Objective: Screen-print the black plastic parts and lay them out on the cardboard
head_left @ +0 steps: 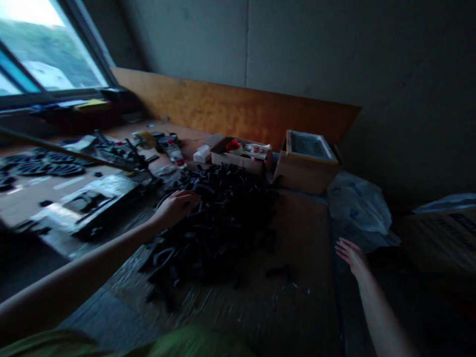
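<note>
- Grip, left hand point(178, 204): fingers curled at upper left of the pile; can't tell if a piece is pinched in them.
- Right hand point(350, 255): fingers loosely extended, nothing visible in it; off the table's right edge, near the plastic bag point(359, 203).
- Pile of black pieces point(223, 223): heaped mid-table point(305, 228), reaching toward the near side. One stray piece point(278, 271) lies apart, lower right.
- Behind pile: low box point(238, 161) with a red item point(233, 145) inside; cardboard box point(301, 171) beside it, framed pane point(310, 146) on top.
- Left of pile: metal plate point(107, 191). Scene dim, pieces blurred.
</note>
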`<action>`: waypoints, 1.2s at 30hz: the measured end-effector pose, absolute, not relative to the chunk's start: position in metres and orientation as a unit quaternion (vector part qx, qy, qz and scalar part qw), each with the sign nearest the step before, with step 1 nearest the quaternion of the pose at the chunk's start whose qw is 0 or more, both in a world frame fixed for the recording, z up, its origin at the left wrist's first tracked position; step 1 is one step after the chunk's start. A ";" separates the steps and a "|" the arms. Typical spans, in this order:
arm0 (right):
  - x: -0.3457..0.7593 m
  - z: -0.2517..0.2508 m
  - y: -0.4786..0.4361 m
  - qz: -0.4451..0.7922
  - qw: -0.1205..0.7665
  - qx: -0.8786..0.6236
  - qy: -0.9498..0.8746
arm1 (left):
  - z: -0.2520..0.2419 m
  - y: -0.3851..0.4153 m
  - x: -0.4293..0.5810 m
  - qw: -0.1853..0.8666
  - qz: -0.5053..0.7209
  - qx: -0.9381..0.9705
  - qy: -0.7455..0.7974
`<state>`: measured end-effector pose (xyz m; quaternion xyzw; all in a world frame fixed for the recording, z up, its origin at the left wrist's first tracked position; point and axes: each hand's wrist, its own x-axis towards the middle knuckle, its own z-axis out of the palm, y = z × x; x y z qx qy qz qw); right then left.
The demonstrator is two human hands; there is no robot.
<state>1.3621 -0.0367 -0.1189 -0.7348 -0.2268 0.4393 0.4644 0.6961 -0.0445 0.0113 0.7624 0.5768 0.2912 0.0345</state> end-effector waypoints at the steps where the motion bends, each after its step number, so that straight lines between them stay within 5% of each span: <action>1: 1.344 -0.124 -0.042 0.445 0.459 -0.725 -0.256 | 0.008 -0.058 0.687 0.037 0.293 0.749 0.593; 8: 1.180 -0.114 -0.074 0.449 0.389 -0.611 -0.523 | -0.028 -0.156 0.612 0.062 0.309 0.684 0.658; 15: 0.956 -0.063 -0.147 0.286 0.315 -0.461 -0.779 | -0.068 -0.249 0.507 0.104 0.306 0.622 0.713; 21: 0.749 -0.114 -0.224 0.157 0.189 -0.320 -0.915 | -0.107 -0.336 0.379 0.135 0.301 0.569 0.753; 28: 0.616 -0.156 -0.166 0.102 0.112 -0.458 -0.876 | -0.109 -0.407 0.251 0.140 0.296 0.508 0.797; 36: 0.571 -0.153 -0.084 0.117 -0.024 -0.592 -0.797 | -0.097 -0.361 0.170 0.126 0.334 0.489 0.796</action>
